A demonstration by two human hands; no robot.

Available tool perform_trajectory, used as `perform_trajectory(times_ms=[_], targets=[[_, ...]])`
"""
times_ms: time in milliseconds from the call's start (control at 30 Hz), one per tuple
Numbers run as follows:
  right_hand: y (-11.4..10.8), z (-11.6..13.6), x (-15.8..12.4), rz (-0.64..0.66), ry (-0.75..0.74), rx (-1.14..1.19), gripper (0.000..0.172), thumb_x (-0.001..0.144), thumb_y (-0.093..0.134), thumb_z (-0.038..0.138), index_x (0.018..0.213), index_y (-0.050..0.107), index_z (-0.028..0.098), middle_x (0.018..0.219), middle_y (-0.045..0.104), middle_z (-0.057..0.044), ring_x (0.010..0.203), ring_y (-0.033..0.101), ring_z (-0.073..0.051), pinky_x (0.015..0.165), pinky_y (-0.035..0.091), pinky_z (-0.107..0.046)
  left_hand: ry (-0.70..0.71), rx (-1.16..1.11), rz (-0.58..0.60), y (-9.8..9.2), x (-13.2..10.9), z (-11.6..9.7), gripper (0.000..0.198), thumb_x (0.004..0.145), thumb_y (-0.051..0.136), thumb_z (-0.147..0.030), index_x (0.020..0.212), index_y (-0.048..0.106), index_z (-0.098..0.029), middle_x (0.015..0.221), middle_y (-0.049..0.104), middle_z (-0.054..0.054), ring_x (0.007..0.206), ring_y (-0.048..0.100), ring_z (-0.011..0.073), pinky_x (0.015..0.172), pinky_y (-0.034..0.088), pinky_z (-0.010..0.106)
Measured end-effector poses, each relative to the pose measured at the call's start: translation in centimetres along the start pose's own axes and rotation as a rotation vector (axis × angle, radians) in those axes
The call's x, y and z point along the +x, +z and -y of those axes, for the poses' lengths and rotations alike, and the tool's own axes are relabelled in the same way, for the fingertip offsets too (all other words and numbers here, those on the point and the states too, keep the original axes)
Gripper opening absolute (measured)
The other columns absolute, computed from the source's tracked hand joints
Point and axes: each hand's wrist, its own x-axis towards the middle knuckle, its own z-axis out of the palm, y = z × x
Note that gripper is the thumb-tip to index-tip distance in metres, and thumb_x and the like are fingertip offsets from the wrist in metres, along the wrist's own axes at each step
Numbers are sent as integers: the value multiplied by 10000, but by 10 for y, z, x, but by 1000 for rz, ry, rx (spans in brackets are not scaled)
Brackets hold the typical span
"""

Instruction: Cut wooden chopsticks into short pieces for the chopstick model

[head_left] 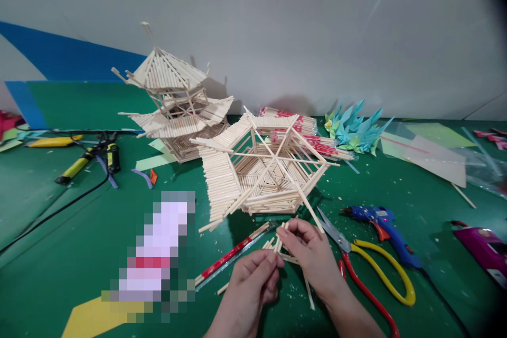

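Observation:
My left hand (255, 277) and my right hand (307, 251) meet low in the middle of the view, both closed on a few short wooden sticks (279, 243) pinched at the fingertips. Just beyond them stands a pagoda tier (222, 179) built from pale sticks, its left roof side covered and its spokes bare on the right. Under and beside my hands lie loose sticks (309, 291). To the left of my hands is a red-wrapped packet of chopsticks (233, 254). How many sticks each hand holds is partly hidden by the fingers.
A taller stick pagoda (174, 111) stands behind left. Scissors (368, 259) and a blue glue gun (384, 222) lie at right, its cord trailing forward. Cutting pliers (93, 158), more chopstick packets (309, 140), folded teal paper (358, 129) and a purple object (481, 248) rest on the green table (190, 322).

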Motion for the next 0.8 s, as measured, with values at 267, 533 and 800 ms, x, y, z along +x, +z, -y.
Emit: perform_trajectory(times_ms=[267, 533, 800], targets=[[-9, -1, -18, 157, -181, -742, 233, 786, 496, 266, 571, 441, 193, 553, 442, 50, 514, 407, -109, 485, 262, -225, 124, 78, -57, -13, -9, -22, 246, 699, 640, -355, 647, 617, -116, 440, 376, -63, 422, 268, 40, 423, 184, 171], [-39, -8, -40, 79, -183, -942, 114, 832, 414, 285, 849, 514, 234, 751, 571, 0, 675, 550, -157, 594, 420, -254, 538, 767, -62, -14, -25, -29, 168, 801, 523, -265, 719, 621, -156, 590, 514, -5, 535, 425, 100, 493, 343, 186], [-147, -58, -70, -298, -254, -1301, 301, 806, 395, 346, 1032, 501, 178, 1043, 543, -127, 934, 554, -258, 780, 468, -423, 1032, 1370, 18, -11, -28, -22, 180, 823, 423, -153, 885, 589, -180, 624, 547, 30, 556, 528, 148, 517, 444, 227]])
